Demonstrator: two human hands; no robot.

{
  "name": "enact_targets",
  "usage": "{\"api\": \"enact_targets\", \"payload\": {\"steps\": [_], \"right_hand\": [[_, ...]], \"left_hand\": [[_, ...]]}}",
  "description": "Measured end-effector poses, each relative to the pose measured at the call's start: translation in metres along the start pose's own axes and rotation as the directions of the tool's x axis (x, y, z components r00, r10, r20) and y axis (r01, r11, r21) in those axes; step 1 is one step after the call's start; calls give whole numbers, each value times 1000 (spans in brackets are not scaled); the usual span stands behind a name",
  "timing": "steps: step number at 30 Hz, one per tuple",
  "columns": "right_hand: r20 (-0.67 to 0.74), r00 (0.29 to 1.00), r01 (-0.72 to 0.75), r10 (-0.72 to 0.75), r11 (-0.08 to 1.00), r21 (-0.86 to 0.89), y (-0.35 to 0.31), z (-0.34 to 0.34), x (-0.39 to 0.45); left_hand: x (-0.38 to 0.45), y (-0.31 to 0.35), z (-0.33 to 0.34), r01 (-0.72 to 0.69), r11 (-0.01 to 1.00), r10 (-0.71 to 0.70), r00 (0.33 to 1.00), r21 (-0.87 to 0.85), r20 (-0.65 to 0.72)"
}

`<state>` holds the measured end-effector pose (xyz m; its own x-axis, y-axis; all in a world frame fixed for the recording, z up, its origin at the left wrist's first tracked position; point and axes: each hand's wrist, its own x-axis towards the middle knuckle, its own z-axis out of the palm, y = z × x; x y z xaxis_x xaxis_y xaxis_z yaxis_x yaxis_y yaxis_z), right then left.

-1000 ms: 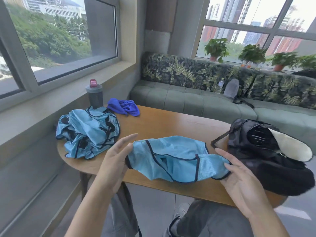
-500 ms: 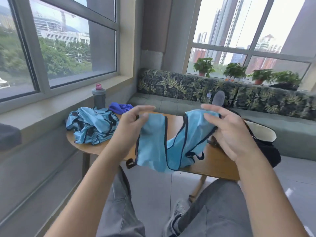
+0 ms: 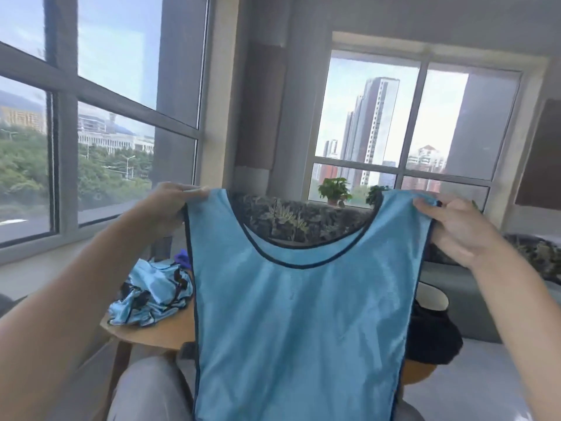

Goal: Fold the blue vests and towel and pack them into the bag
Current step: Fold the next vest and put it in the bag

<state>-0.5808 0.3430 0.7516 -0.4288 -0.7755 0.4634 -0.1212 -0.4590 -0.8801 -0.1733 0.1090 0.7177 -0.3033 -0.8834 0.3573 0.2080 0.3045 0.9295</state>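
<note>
We are holding one vest (image 3: pixel 297 314) up unfolded above the bench (image 3: pixel 151 334), left hand (image 3: pixel 170 205) and right hand (image 3: pixel 455 229) each pinching a shoulder strap. Nothing is looking packed: the vest pile (image 3: pixel 151 296) and towel (image 3: pixel 183 259) are lying unfolded, bag (image 3: pixel 431 335) waiting behind.

Both forearms are bare with no sleeves in view, and the lap at the bottom left of the frame wears what look like grey trousers (image 3: pixel 145 387).
</note>
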Motion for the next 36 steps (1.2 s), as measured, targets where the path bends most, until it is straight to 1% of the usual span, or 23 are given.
{"api": "enact_targets", "payload": {"steps": [2, 4, 5, 8, 10, 12, 14, 15, 17, 19, 20, 22, 23, 26, 29, 31, 33, 34, 36], "right_hand": [[-29, 999, -19, 17, 999, -50, 7, -10, -3], [-69, 997, -33, 25, 993, -110, 11, -15, -4], [-74, 997, -37, 27, 989, -144, 12, -17, -4], [-72, 997, -37, 21, 971, -235, 11, -23, -4], [-66, 997, -57, 36, 932, -358, 7, -23, -8], [-78, 996, -75, 40, 852, -519, 5, -23, -9], [-58, 998, -43, 2, 698, -715, 6, -30, -3], [-34, 999, -24, -5, 621, -783, 6, -32, -1], [-5, 1000, 0, -9, 507, -862, 1, -32, 2], [22, 1000, 28, -20, 434, -900, -4, -29, 5], [40, 999, 45, -19, 415, -909, -7, -26, 6], [64, 998, 56, 7, 414, -909, -12, -21, 6], [74, 997, 57, 26, 410, -910, -14, -20, 7], [100, 989, 48, 111, 393, -918, -15, -24, 13], [134, 965, 37, 225, 390, -920, -13, -30, 14], [161, 950, 41, 266, 406, -913, -6, -29, 12], [159, 948, 41, 274, 392, -919, 7, -26, 9], [159, 949, 45, 272, 383, -922, 15, -24, 7], [164, 954, 70, 250, 346, -936, 33, -20, 3]], "left_hand": [[-2, -1, -2, 61, 998, -61, 998, 4, 20], [-3, -2, 0, 81, 995, -83, 996, 53, 44], [-4, -2, 1, 71, 993, -75, 996, 99, 42], [-4, 4, 5, 47, 968, -43, 999, 247, -22], [1, 5, 3, 18, 923, 5, 998, 383, -59], [7, 5, 1, -28, 853, 80, 994, 520, -76], [10, 5, 0, -80, 766, 151, 987, 638, -58], [11, 6, 0, -104, 718, 181, 983, 688, -41], [15, 8, 2, -156, 622, 234, 972, 767, 9], [17, 11, 7, -221, 546, 299, 953, 808, 59], [18, 12, 11, -241, 528, 323, 944, 814, 70], [19, 15, 15, -253, 522, 332, 940, 814, 80], [20, 15, 16, -244, 523, 308, 948, 817, 85], [26, 16, 8, -197, 553, 166, 978, 809, 125], [26, 15, -2, -156, 659, 16, 981, 736, 194], [24, 9, -4, -131, 743, -36, 971, 656, 234], [23, -5, -8, -74, 832, -82, 964, 550, 253], [24, -12, -10, -65, 848, -86, 962, 526, 258], [26, -24, -13, -93, 832, -61, 965, 547, 256]]}}
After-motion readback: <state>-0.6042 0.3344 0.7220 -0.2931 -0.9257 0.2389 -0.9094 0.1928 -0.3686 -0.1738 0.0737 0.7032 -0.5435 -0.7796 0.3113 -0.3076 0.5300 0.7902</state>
